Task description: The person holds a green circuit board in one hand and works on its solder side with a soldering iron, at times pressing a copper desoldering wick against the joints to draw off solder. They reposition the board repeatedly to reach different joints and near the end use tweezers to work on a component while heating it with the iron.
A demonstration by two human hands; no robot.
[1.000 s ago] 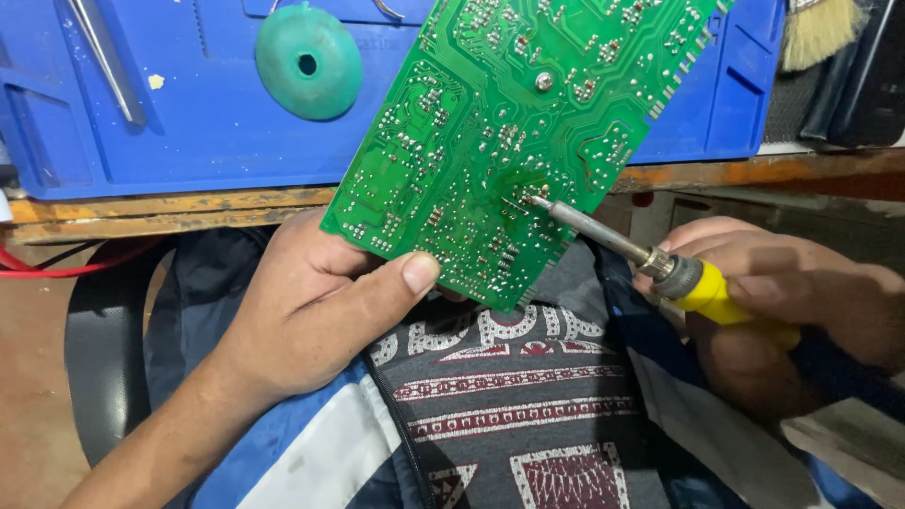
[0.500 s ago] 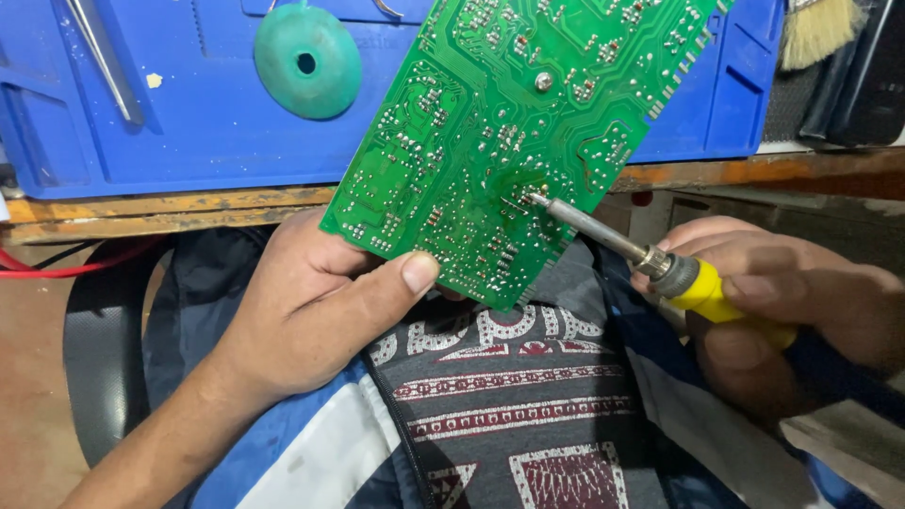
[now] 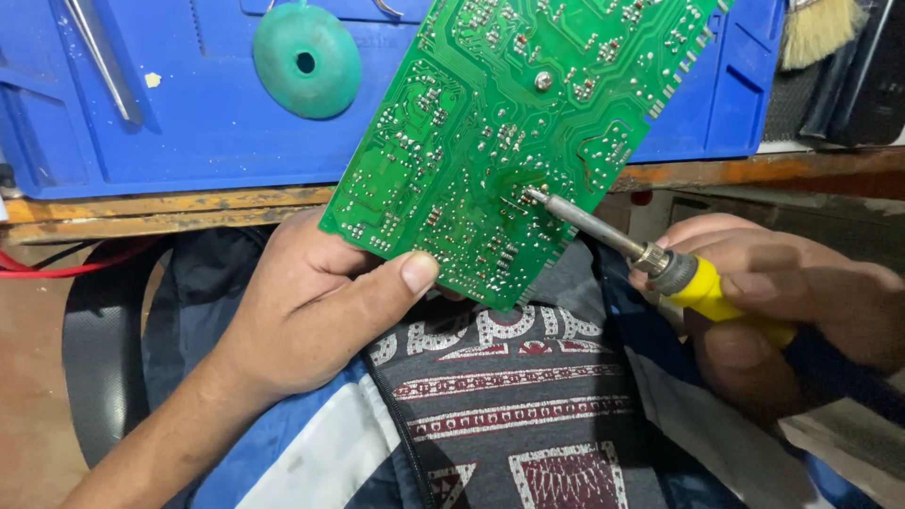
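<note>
Head view shows the left hand (image 3: 311,311) pinching the green circuit board (image 3: 509,132) at its lower edge, tilted above the lap, while the right hand (image 3: 782,292) grips the soldering iron (image 3: 650,259); keep the board steady and the tip on one joint only

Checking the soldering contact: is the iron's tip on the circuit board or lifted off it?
On it. The soldering iron tip rests against a joint on the green circuit board, held by the left hand.

One green circuit board (image 3: 509,141); one soldering iron (image 3: 660,269); two hands
</note>
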